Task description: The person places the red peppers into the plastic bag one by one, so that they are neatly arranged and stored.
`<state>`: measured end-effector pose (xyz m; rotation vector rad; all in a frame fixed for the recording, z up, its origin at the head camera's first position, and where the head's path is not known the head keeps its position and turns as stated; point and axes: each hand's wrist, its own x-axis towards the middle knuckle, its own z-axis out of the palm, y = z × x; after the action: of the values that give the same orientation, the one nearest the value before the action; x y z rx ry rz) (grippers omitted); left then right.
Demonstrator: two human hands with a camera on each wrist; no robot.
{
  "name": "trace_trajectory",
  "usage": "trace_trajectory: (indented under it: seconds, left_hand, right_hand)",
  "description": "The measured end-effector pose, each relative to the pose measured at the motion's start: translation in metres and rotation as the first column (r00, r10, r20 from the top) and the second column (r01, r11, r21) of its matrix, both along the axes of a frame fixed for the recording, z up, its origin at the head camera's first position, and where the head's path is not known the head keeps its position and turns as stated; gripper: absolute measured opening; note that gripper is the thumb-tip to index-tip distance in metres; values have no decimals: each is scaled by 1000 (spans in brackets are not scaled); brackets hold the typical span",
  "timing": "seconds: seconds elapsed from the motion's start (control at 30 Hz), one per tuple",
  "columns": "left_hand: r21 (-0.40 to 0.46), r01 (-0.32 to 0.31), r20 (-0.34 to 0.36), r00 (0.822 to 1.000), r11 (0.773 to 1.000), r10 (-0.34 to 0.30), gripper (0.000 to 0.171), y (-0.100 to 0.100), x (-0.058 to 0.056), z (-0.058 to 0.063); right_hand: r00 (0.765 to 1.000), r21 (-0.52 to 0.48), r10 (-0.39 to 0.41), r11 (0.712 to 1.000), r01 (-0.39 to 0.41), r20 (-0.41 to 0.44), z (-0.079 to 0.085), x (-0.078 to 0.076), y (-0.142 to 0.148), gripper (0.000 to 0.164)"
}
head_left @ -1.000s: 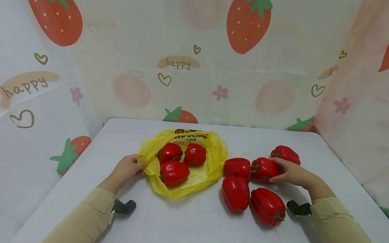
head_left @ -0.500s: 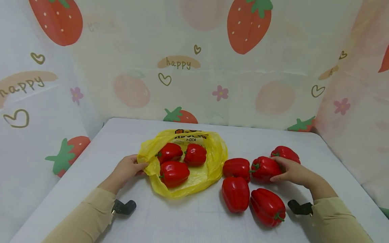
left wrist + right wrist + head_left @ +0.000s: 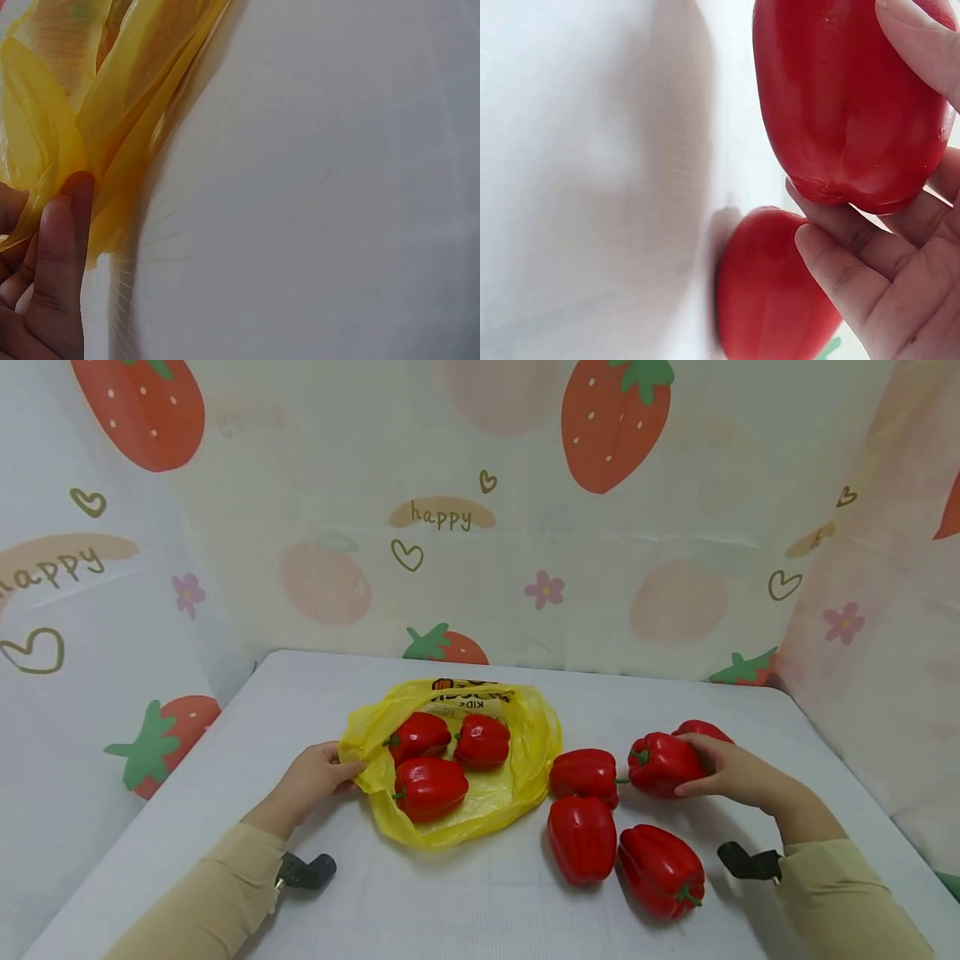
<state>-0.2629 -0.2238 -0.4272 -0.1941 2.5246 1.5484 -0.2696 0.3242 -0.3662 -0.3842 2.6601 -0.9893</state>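
1. On the right side of the tabletop (image 3: 450, 902), the right hand (image 3: 738, 777) has its grip bent round a red pepper (image 3: 662, 766), spread as wide as that pepper; the pepper looks lifted up.
2. Just behind it is a half-hidden pepper (image 3: 703, 728); to its left, a pepper on its side (image 3: 583, 774) lies just beside the yellow bag (image 3: 538, 727); nearer the person are a fat pepper (image 3: 582, 841) and a pepper with its stem in front (image 3: 662, 871).
3. Over on the left, the left hand (image 3: 311, 777) has its grip pinched on the bag's edge; the bag's mouth is wide; three red peppers (image 3: 429, 787) sit inside.
4. Behind everything, the wall (image 3: 480, 589) has strawberries and hearts.
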Motion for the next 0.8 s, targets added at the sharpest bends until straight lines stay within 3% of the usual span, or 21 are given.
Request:
trace_trajectory:
  seconds: [0.27, 0.47, 0.8]
  left_hand:
    - [14, 6, -3, 1000, 1000, -6, 41, -1, -1, 1]
    - [5, 0, 10, 1000, 1000, 0, 41, -1, -2, 0]
    - [-5, 0, 4, 1000, 1000, 0, 39, -1, -1, 2]
  right_hand:
    - [998, -28, 44, 999, -45, -53, 9, -5, -2, 63]
    - [996, -31, 69, 997, -71, -54, 14, -12, -8, 66]
    - [989, 61, 97, 994, -91, -110, 28, -19, -31, 69]
